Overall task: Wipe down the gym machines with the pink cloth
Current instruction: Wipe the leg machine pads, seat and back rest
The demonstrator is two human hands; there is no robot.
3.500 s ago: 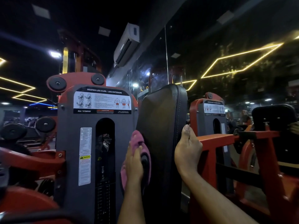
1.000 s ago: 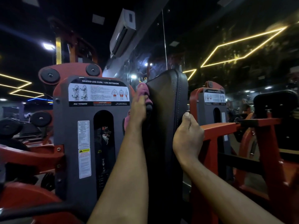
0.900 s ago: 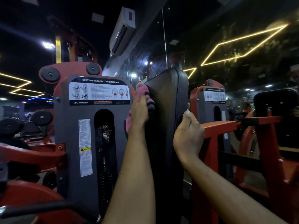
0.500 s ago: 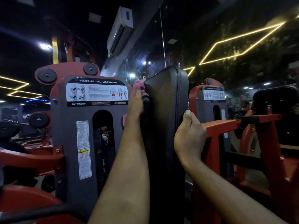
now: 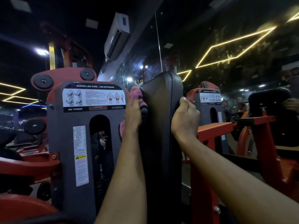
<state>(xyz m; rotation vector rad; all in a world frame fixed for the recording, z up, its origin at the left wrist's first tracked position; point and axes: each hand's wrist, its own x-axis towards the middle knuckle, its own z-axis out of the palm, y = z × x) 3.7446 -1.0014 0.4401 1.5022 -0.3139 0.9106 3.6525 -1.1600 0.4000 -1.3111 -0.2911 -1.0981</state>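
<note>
A tall black padded backrest (image 5: 161,120) of the seated leg curl machine stands upright in the middle. My left hand (image 5: 133,114) presses the pink cloth (image 5: 136,94) against the pad's left side near its top; the cloth shows above and below the hand. My right hand (image 5: 186,118) grips the pad's right edge, fingers curled around it. The grey weight-stack cover (image 5: 68,139) with its instruction label sits just left of the pad.
Red frame arms (image 5: 27,167) run low on the left. A mirror wall (image 5: 234,62) on the right reflects the machine, red frame and black pad. An air conditioner (image 5: 116,35) hangs on the wall above.
My left hand has slid the pink cloth up from the pad's middle to near its top. My right hand has kept its hold on the right edge.
</note>
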